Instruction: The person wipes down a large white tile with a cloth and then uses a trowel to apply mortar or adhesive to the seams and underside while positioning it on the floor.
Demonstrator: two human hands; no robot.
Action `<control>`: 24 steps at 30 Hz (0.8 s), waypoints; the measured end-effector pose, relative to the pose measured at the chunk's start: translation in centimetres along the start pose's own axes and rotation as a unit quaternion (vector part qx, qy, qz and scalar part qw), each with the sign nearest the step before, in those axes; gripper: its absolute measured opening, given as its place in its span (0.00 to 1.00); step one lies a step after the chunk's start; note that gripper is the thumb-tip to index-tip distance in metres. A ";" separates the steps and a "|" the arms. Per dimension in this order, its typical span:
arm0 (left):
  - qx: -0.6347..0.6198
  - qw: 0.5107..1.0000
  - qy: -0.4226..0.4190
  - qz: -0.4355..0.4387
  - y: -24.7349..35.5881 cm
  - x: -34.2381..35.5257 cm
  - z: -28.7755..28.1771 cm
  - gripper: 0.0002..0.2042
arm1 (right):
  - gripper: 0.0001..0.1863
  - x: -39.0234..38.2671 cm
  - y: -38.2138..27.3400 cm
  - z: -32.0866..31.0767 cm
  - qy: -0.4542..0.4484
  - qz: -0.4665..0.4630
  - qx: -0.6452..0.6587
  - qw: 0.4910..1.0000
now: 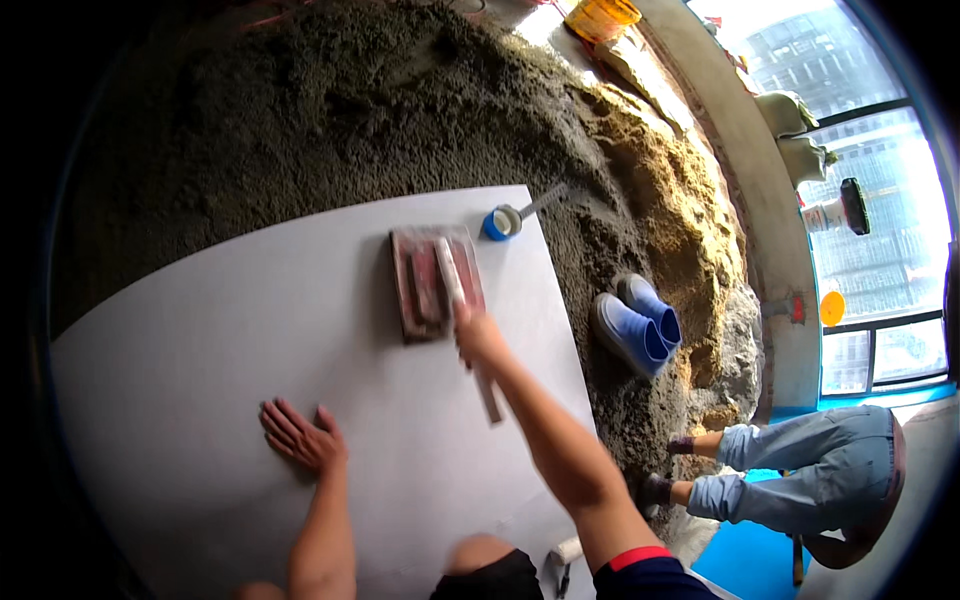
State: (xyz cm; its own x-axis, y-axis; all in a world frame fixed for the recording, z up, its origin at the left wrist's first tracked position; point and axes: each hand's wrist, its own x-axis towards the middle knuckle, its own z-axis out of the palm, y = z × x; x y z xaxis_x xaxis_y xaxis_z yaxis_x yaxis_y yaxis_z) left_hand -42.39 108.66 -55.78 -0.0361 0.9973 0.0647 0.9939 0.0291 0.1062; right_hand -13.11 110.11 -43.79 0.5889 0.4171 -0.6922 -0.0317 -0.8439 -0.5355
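My right hand [480, 338] is closed around a light-coloured stick-like handle [489, 396]. Its upper part, blurred, crosses over a reddish-brown rectangular float [407, 290]. The float lies flat on a large white slab [280, 330]; whether the stick touches it, I cannot tell. To the lower left, my left hand [304, 436] rests palm down on the slab, fingers spread, holding nothing. Near the slab's far right corner lies a small blue round thing [494, 224] with a grey strip reaching past the edge.
Dark wet mortar [330, 130] borders the slab's far and right sides. Beyond it rises a sand heap [665, 190]. Blue boots [638, 325] stand at the right. A person in jeans [800, 470] bends over near the window [880, 220]. A yellow bucket [601, 18] sits far off.
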 end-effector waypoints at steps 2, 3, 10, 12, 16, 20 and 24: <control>-0.007 1.000 0.015 -0.003 -1.2 -0.2 0.2 0.36 | 0.29 -2.3 -3.6 -2.6 -0.042 -0.046 0.055 0.997; -0.008 1.000 0.019 -0.002 -1.2 0.2 0.1 0.36 | 0.29 -4.4 -5.3 -4.1 -0.047 -0.075 0.059 0.994; 0.004 1.000 0.026 0.002 -0.4 -0.1 0.3 0.35 | 0.28 -7.3 5.0 -3.8 0.229 -0.327 0.058 0.915; -0.013 0.999 0.026 0.014 1.7 -1.1 0.4 0.35 | 0.31 -1.3 10.8 -1.7 0.186 -0.236 -0.162 0.940; 0.008 1.000 0.026 0.006 -0.9 -0.4 0.5 0.36 | 0.31 -1.9 1.0 -1.7 -0.031 -0.002 0.028 0.999; 0.009 0.999 0.037 -0.001 -2.0 0.2 0.2 0.36 | 0.28 -10.6 -1.9 -7.8 0.004 -0.129 0.087 0.988; 0.017 0.999 0.030 0.004 -1.4 0.2 0.3 0.37 | 0.27 -14.0 8.4 -5.3 0.214 -0.316 0.062 0.922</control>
State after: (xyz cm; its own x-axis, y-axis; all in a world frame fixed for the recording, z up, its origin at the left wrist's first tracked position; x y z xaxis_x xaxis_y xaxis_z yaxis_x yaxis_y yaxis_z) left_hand -43.71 108.88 -56.22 -0.0328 0.9916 0.1253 0.9971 0.0239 0.0720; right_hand -17.30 95.42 -36.05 0.7855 0.6186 0.0173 0.3506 -0.4219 -0.8361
